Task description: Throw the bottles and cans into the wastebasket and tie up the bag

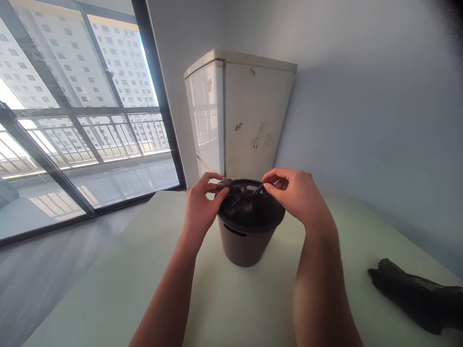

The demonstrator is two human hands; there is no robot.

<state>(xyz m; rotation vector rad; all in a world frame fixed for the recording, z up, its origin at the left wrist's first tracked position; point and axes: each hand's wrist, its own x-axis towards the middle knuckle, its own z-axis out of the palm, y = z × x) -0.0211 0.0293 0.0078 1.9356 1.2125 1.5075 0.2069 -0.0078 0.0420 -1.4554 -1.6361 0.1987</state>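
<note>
A dark trash can (248, 246) with a slotted handle hole stands upright on the pale table. Inside its mouth lies a crumpled black trash bag (249, 205), partly lost in shadow. My left hand (205, 200) is at the left of the rim, thumb and fingers pinched on an edge of the bag. On the opposite side of the rim, my right hand (294, 190) pinches another part of the bag, drawn up into a thin twisted strip. How far down the bag reaches cannot be made out.
The pale green table (148, 289) spreads around the can. A bundle of black plastic (415, 294) lies at its right edge. Behind stands a white refrigerator (256, 111) with worn patches, against a grey wall. Glass sliding doors (83, 106) are at the left.
</note>
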